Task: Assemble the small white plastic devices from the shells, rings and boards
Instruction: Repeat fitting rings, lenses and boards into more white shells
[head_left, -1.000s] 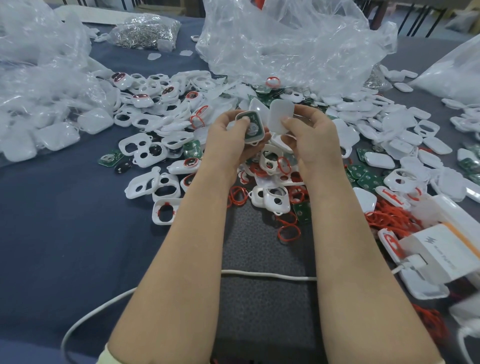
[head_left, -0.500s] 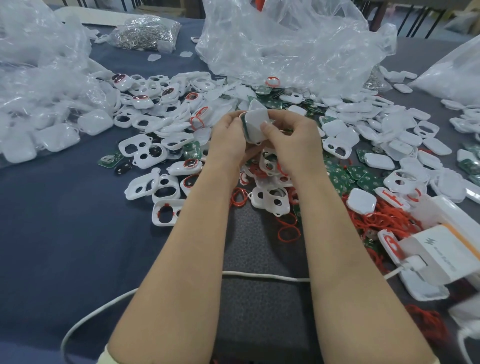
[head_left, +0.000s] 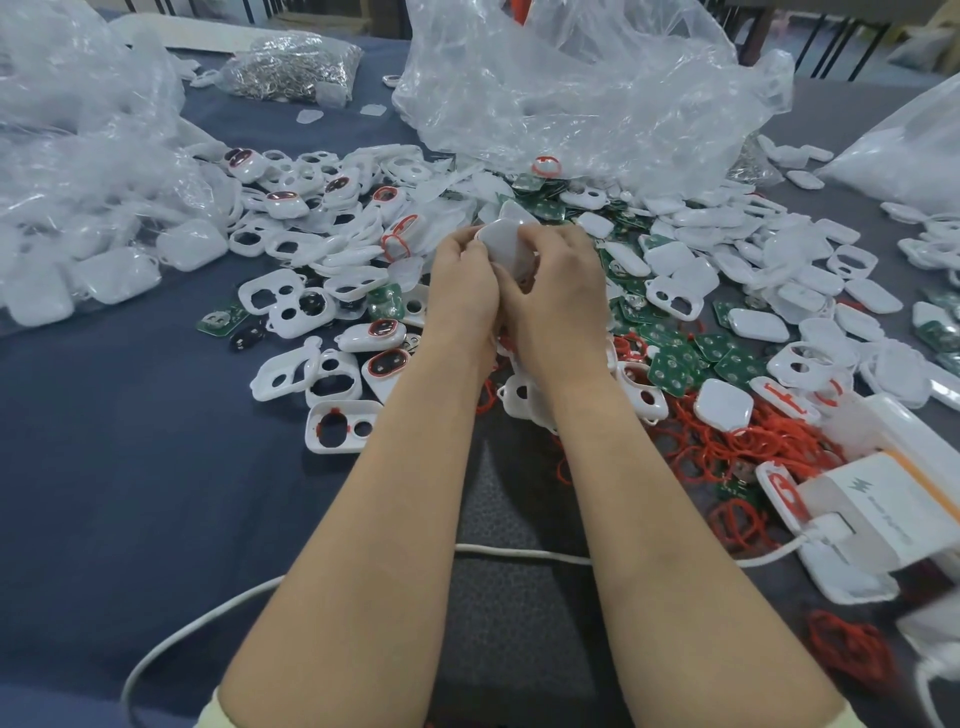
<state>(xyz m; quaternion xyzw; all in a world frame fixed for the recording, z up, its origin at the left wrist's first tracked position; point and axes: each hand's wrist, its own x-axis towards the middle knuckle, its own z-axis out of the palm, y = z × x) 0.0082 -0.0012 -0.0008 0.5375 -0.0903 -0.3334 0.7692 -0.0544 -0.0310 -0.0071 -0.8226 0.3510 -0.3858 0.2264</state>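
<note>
Head camera: what have the two hands got?

— One small white rounded-square plastic device (head_left: 506, 249), held up over the middle of the heap of parts. The left hand (head_left: 464, 291) is curled round its left side and the right hand (head_left: 560, 296) round its right side, so both are gripping it.

— Is the seam closed?

— I cannot tell, because the fingers cover the edges.

— What lies around them?

— White plastic shells with oval cut-outs (head_left: 283, 304) are spread on the dark blue table cloth (head_left: 130, 441) to the left of the hands. Flat green circuit boards (head_left: 680, 364) lie just to the right. Thin red rubber rings (head_left: 737, 441) are tangled nearer on that side. A crumpled clear plastic bag (head_left: 571, 88) sits behind the heap. A white cable (head_left: 519, 552) passes under both forearms and plugs into a white box with an orange stripe (head_left: 893, 499) at the right edge.
</note>
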